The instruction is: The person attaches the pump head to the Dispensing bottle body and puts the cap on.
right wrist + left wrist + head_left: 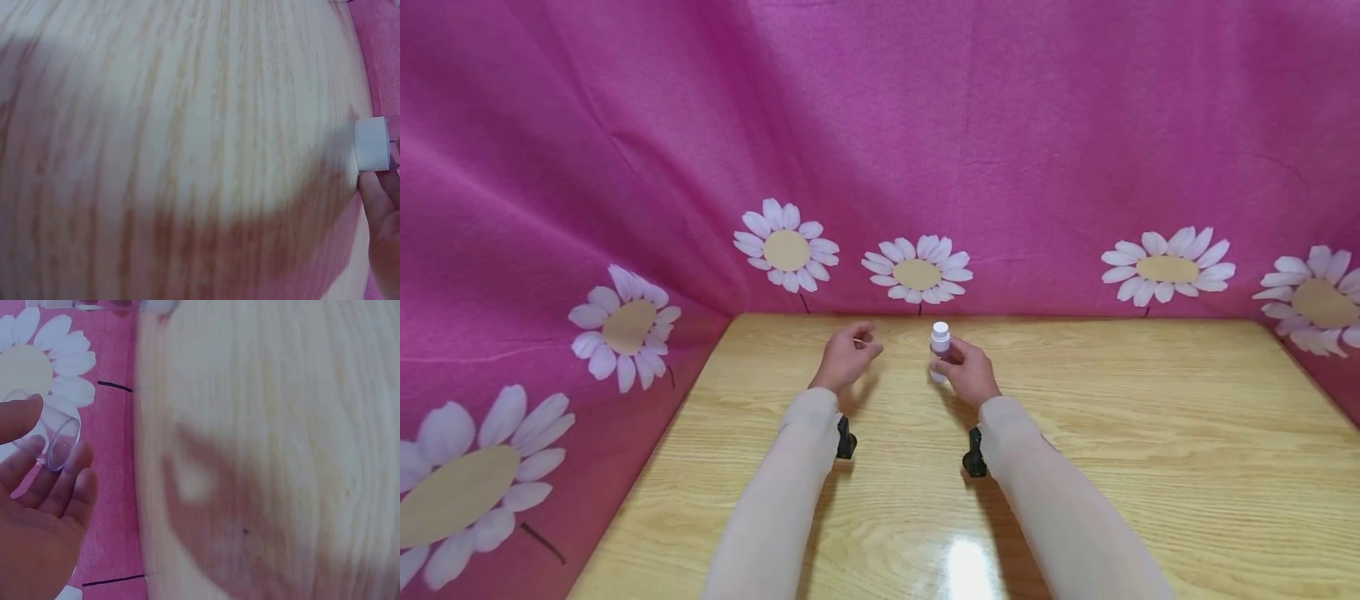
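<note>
My left hand point(847, 354) pinches a small clear plastic cap point(60, 425) between thumb and fingers, and in the left wrist view its round open rim faces away from the palm. In the head view this cap barely shows against the cloth and wood. My right hand point(972, 372) grips a slim white bottle point(940, 340) with a white top, held upright around its lower body. The bottle's white lower end point(371, 144) appears at the right edge of the right wrist view, beside the fingers point(375, 203). A short gap separates the two hands.
A light wooden table point(1120, 433) lies under both arms. Pink cloth point(1037, 150) with large white daisies hangs along its back and sides. Each wrist carries a small black camera, the left camera point(846, 438) and the right camera point(975, 454) facing inward.
</note>
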Demonstrator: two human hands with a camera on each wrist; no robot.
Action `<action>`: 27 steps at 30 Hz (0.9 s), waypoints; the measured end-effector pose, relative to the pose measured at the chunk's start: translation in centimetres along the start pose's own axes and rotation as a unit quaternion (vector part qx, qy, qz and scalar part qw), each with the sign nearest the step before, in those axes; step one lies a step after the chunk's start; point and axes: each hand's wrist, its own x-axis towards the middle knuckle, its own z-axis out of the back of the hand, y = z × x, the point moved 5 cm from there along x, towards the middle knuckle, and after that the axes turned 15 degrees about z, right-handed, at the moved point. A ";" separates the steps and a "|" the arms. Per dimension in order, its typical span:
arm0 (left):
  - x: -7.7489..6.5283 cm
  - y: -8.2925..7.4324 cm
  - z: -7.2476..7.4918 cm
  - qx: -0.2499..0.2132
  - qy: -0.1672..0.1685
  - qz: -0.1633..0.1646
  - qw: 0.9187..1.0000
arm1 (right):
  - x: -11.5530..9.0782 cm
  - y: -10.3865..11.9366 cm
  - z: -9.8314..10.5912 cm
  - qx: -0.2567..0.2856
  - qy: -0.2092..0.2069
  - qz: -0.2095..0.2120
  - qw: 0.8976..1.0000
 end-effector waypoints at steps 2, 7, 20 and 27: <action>0.1 -0.5 0.1 0.005 -0.016 -0.013 1.000 | -0.1 0.1 0.0 -0.001 -0.001 0.002 1.000; 0.1 -1.9 0.0 0.014 -0.042 -0.029 0.999 | -0.1 0.3 0.0 -0.006 -0.001 0.002 1.000; -0.5 -4.9 -1.8 0.019 -0.014 -0.052 0.998 | -0.1 0.1 0.0 0.006 -0.009 -0.010 1.000; -0.8 -6.9 -1.9 0.042 -0.006 -0.098 0.994 | 0.0 0.1 0.1 0.002 -0.012 -0.003 1.000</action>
